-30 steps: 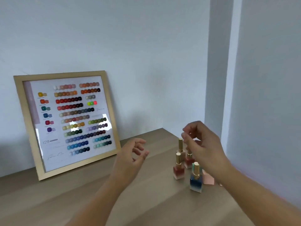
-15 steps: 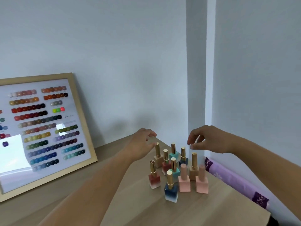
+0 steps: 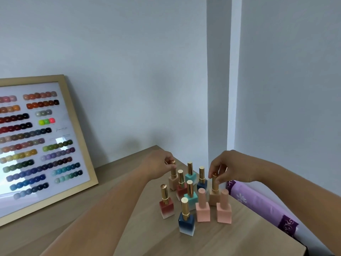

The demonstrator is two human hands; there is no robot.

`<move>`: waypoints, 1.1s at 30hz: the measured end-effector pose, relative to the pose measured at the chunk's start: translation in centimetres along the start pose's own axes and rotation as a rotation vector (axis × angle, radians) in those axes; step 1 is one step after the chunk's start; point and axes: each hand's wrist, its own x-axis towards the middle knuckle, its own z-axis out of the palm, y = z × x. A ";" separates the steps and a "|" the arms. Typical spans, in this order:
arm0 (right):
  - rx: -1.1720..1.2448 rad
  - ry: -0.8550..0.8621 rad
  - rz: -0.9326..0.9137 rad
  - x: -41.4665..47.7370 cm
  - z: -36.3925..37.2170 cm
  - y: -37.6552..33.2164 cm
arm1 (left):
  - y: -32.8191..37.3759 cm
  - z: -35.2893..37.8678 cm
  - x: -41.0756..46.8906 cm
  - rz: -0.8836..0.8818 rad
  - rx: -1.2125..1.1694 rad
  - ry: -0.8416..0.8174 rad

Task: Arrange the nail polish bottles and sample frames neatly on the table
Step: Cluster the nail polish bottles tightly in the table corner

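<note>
Several nail polish bottles with gold or pink caps stand clustered near the right corner of the wooden table (image 3: 140,241). My left hand (image 3: 156,166) pinches the gold cap of a beige bottle (image 3: 173,182) at the cluster's back left. My right hand (image 3: 228,168) grips the gold cap of another beige bottle (image 3: 214,197) at the back right. In front stand a blue bottle (image 3: 186,223), a red bottle (image 3: 166,207) and two pink bottles (image 3: 203,212). A wood-framed colour sample frame (image 3: 42,143) leans against the wall at left.
White walls meet in a corner just behind the bottles. A purple patterned cloth roll (image 3: 262,206) lies off the table's right edge. The table edge runs close to the right of the pink bottles.
The view has swung right and down. Both hands dropped from above the cluster onto bottle caps: left hand onto the back-left beige bottle, right hand onto the back-right one.
</note>
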 end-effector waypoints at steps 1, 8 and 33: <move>0.006 0.006 0.000 0.0 0.0 0.2 | 0.0 0.2 0.1 0.004 0.005 0.005; 0.036 0.102 0.023 0.3 -4.4 1.5 | -1.3 -1.3 1.1 0.024 -0.061 0.107; 0.094 0.188 -0.178 23.5 3.0 2.4 | -9.3 0.9 5.8 -0.130 -0.123 0.376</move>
